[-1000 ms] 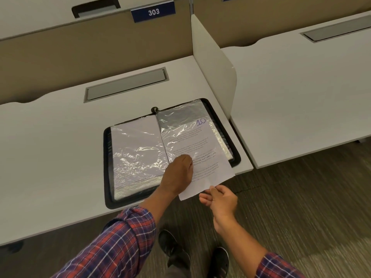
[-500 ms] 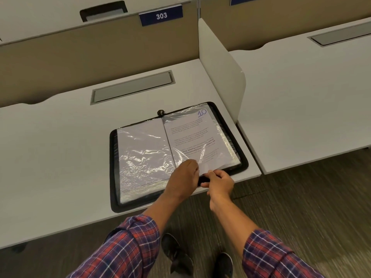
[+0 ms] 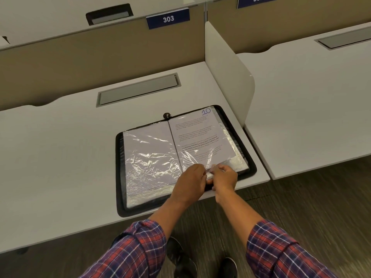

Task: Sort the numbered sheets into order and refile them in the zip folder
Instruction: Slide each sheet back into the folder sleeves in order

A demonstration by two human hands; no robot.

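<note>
- Found black zip-edged folder [image 3: 119, 177] lying open near front edge of white desk [image 3: 60, 157], with clear plastic sleeves showing on both halves.
- Noted white printed sheet marked "10" [image 3: 198, 135] almost fully inside right-hand clear sleeve [image 3: 237, 157], sitting slightly askew.
- Saw left hand [image 3: 190, 183] with grip clamped on sleeve's near edge. Right hand [image 3: 225, 176] touched it, grip seemingly pinched on sheet's bottom edge.
- Judged filing close to its end, with no loose sheets seen. Left to do: seating sheet 10 and zipping shut.
</note>
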